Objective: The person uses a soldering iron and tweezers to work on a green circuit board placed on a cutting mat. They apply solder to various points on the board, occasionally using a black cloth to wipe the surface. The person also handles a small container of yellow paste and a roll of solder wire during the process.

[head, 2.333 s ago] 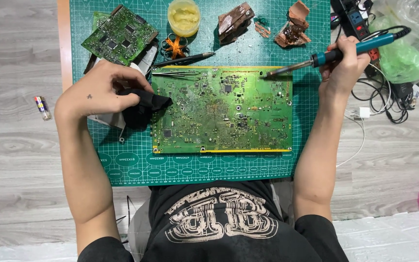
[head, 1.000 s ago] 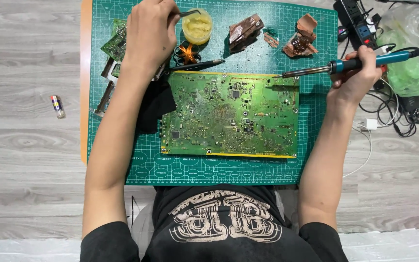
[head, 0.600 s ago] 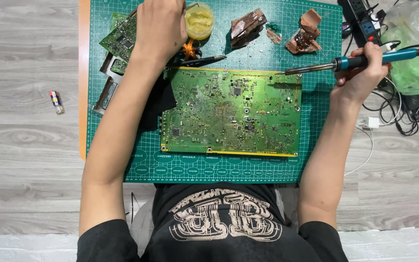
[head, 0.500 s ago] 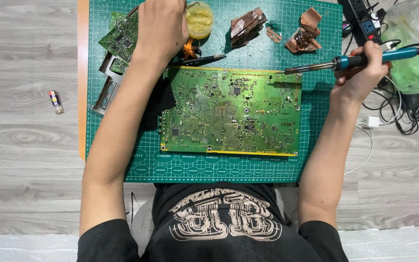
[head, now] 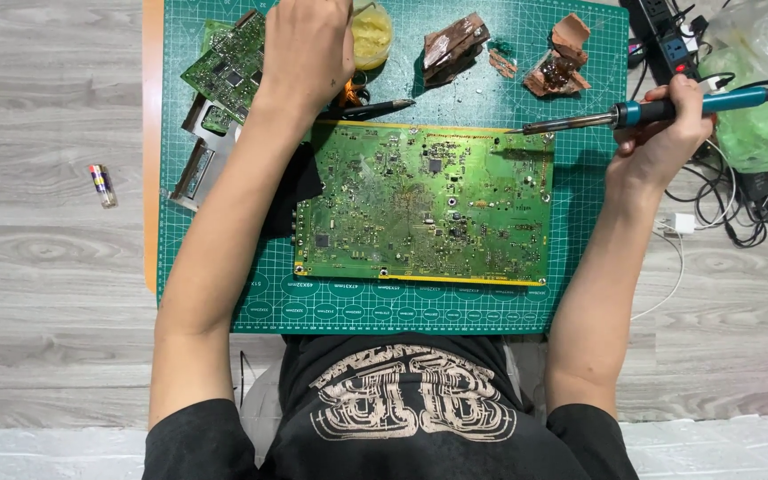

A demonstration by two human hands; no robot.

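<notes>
A large green circuit board (head: 424, 204) lies flat on a green cutting mat (head: 580, 293). My left hand (head: 307, 53) reaches over the mat's far edge, knuckles up, beside a small round jar of yellow paste (head: 373, 36). Its fingertips are hidden, so I cannot see whether it holds anything. My right hand (head: 664, 129) grips a soldering iron (head: 642, 111) by its teal handle. The iron's metal tip points left and hovers at the board's far right corner.
A smaller green board (head: 228, 67) and a metal bracket (head: 196, 156) lie at the mat's left, with a black cloth (head: 300, 182) by the large board. Black tweezers (head: 375, 108), brown scraps (head: 455, 40), a power strip (head: 664, 36), cables (head: 740, 209), a green bag (head: 757, 133), a small battery (head: 102, 185).
My left hand left the black cloth at the board's left edge and moved up to the jar, where it has stayed for the last second. The right hand keeps the iron nearly still.
</notes>
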